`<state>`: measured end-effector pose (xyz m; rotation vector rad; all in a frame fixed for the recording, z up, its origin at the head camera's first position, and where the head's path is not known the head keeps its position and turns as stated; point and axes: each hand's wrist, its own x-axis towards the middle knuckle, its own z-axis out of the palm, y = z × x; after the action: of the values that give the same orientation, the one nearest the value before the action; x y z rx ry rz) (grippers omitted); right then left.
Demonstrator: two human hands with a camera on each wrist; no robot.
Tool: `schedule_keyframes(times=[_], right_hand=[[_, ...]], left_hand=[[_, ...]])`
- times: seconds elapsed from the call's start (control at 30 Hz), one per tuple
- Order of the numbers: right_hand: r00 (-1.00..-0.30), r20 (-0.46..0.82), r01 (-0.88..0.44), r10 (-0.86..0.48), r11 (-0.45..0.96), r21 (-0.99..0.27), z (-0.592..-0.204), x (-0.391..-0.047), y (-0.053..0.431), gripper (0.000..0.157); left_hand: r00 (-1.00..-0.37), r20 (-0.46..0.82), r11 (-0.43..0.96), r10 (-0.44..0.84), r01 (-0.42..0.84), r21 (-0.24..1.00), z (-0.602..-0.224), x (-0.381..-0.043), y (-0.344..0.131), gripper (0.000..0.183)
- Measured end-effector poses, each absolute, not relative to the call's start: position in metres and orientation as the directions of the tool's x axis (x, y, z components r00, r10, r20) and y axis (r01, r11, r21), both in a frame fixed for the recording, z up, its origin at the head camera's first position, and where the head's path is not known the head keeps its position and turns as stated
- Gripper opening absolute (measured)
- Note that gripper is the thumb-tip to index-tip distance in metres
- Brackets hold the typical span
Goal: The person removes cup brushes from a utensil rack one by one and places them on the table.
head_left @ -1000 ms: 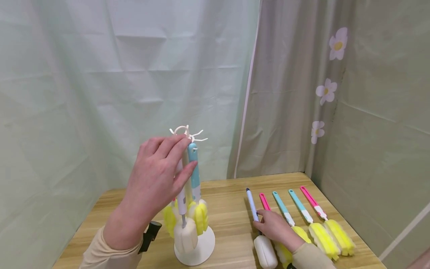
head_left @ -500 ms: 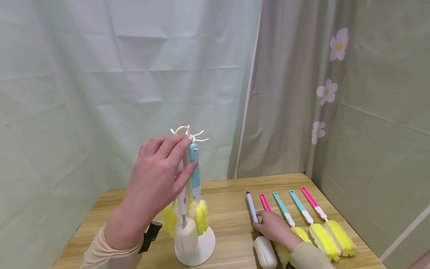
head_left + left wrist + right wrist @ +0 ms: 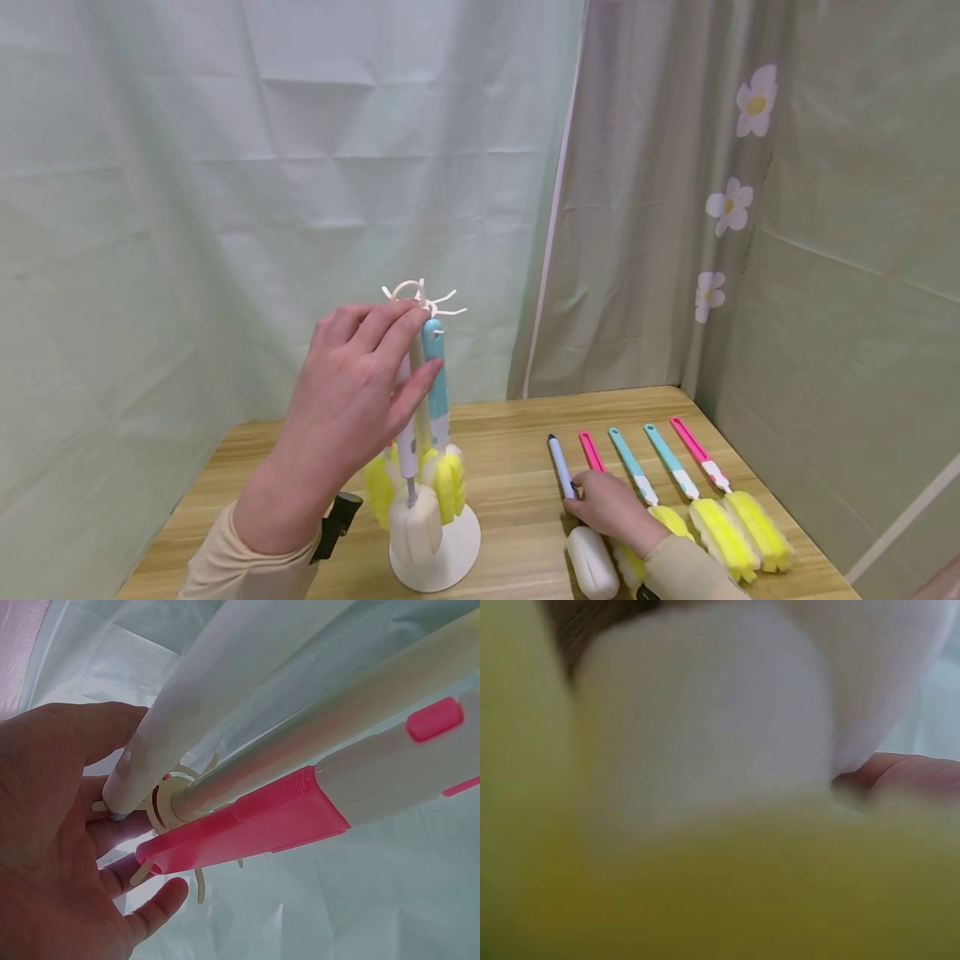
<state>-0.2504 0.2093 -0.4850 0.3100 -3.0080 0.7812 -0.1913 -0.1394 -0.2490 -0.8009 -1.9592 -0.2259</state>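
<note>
Pale curtains behind. Wood-grain table below. White rack upright on it, hung with a white brush, turquoise brush and pink brush. To the right, four yellow-sponged brushes lie in a row. Left hand: thumb and fingers curled about the white brush's upper end. Right hand: fingers pinching a blue-handled brush, on table beside the row. Smallest: flower prints.
</note>
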Motion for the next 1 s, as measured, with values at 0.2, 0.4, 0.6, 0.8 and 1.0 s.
schedule_keyframes(times=[0.2,0.4,0.6,0.8,1.0], right_hand=[[-0.982,0.058,-0.186,-0.181,0.857,-0.481,-0.483,-0.250,0.208,0.017],[-0.981,0.050,-0.188,-0.187,0.861,-0.472,-0.482,-0.251,0.208,0.016],[-0.982,0.040,-0.180,-0.184,0.858,-0.482,-0.479,-0.249,0.208,0.019],[-0.984,0.037,-0.172,-0.175,0.867,-0.467,-0.472,-0.248,0.209,0.019],[-0.988,0.038,-0.152,-0.152,0.879,-0.452,-0.467,-0.250,0.209,0.045]], left_hand=[[-0.329,0.835,0.771,0.441,0.615,-0.165,-0.248,-0.190,-0.140,0.050],[-0.336,0.831,0.775,0.443,0.609,-0.167,-0.247,-0.190,-0.140,0.051],[-0.333,0.832,0.775,0.444,0.608,-0.170,-0.245,-0.190,-0.140,0.047],[-0.337,0.842,0.761,0.421,0.637,-0.125,-0.245,-0.189,-0.139,0.047],[-0.340,0.842,0.736,0.418,0.670,-0.095,-0.239,-0.191,-0.140,0.045]])
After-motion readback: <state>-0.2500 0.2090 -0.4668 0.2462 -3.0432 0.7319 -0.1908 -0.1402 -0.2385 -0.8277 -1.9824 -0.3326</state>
